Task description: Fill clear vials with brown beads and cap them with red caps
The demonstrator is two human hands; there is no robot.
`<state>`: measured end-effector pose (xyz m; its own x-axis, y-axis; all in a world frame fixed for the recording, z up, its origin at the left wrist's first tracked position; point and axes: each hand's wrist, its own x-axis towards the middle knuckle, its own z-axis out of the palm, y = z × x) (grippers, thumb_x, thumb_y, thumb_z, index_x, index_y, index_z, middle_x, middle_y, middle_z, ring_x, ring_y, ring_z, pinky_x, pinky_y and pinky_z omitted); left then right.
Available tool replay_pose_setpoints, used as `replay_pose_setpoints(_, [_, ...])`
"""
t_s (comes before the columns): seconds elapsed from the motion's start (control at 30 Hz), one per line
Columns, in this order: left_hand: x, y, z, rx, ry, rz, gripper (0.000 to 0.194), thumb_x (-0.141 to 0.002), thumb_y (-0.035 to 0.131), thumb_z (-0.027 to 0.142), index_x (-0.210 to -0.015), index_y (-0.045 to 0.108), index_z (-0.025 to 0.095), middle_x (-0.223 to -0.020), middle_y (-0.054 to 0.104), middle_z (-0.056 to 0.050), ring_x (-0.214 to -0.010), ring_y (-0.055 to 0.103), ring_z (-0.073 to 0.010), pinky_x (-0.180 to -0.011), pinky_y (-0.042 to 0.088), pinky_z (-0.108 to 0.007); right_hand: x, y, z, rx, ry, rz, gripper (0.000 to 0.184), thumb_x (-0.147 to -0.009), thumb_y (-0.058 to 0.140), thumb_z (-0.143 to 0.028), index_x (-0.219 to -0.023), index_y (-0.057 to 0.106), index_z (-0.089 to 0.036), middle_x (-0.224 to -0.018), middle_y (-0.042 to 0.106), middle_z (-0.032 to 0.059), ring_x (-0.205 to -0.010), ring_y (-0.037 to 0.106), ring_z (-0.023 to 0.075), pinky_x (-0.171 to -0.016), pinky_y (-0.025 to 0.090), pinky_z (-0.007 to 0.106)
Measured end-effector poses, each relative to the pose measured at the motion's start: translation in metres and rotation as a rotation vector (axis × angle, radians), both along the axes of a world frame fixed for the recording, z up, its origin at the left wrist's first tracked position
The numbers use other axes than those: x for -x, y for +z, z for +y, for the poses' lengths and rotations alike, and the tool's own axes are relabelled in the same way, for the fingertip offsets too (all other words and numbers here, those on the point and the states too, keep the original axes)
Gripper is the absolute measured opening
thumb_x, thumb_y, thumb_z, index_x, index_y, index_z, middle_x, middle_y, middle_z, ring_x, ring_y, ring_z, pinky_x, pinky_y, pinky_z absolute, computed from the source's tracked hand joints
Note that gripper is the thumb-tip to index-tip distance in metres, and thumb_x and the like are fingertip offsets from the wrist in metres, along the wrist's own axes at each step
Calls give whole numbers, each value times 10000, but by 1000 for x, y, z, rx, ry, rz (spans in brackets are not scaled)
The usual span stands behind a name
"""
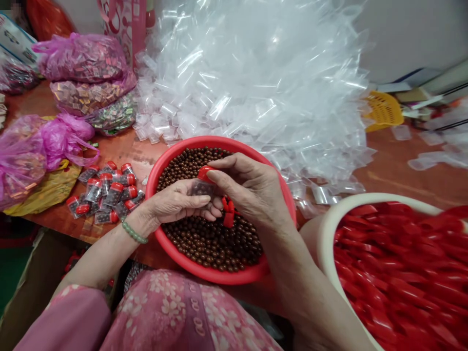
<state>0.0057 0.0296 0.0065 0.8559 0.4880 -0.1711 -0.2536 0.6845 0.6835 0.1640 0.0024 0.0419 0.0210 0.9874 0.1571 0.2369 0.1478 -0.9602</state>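
At the far left, pink plastic bags (82, 63) bulged with little pieces, piled up on the table (119, 147). Closer to the worker lay a loose heap of red-capped containers (113, 192), just beside the red basin (219, 277).

The left hand (177, 199) came next, a bead bracelet (134, 233) at its wrist. Its thumb pressed a small clear container (201, 188) against the curled fingers, cap end up, above the brown balls (204, 246) that filled the basin. Dark contents showed through the wall.

The right hand (244, 187) pinched the container's red cap (204, 172) between thumb and forefinger. Some loose red pieces (229, 215) showed beneath that palm; I couldn't tell whether the other fingers gripped them. I took the step in hand to be the closing of the container, though I couldn't see whether the cap sat fully home. To my eye, the next move called for a straight, even press, with the left hand bracing the wall.

Behind the basin rose a great mound of clear plastic pieces (256, 87), and at the far right stood a white bucket (325, 239) of glossy red parts (398, 278).
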Motion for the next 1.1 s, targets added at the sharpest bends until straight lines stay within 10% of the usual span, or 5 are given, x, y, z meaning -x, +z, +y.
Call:
replay_pose_setpoints(0.17, [0, 0, 2, 11, -1, -8, 289, -699, 825, 302, -842, 675, 100, -775, 664, -50, -710, 650, -117, -674, 535, -219, 7, -4, 0, 46, -1, 78, 92, -835, 655, -308, -839, 598, -236, -571, 602, -60, -358, 507, 98, -359, 433, 238])
replay_pose_setpoints(0.47, [-1, -1, 5, 207, 49, -2, 405, -849, 611, 548, -857, 633, 145, -724, 636, -26, -611, 600, -111, -561, 468, -227, -4, -12, 6, -95, 50, -205, 125, -884, 604, -337, -882, 619, -213, -777, 676, 3, -710, 659, 168, -673, 535, 308])
replay_pose_setpoints(0.67, [-3, 1, 7, 277, 105, 32, 513, -933, 422, 577, -826, 631, 120, -701, 603, -41, -608, 591, -120, -542, 476, -214, -3, -10, 2, -269, 204, -593, 641, -720, 734, -556, -1178, 517, -164, -1057, 665, 126, -933, 662, 280, -782, 542, 399])
replay_pose_setpoints(0.8, [-2, 0, 8, 267, 98, 28, 609, -978, 275, 549, -781, 626, 92, -681, 593, -67, -601, 586, -121, -548, 478, -206, 4, -19, 1, -384, 125, -730, 654, -751, 712, -521, -1220, 474, -133, -983, 654, 142, -898, 653, 301, -769, 543, 432])
replay_pose_setpoints(1.1, [-2, -8, 4, 252, 133, 26, 602, -951, 359, 580, -750, 651, 93, -675, 612, -66, -621, 604, -133, -604, 492, -235, 6, -21, 2, -401, 189, -535, 667, -739, 740, -474, -1262, 501, -136, -1154, 649, 171, -1036, 645, 296, -868, 558, 444])
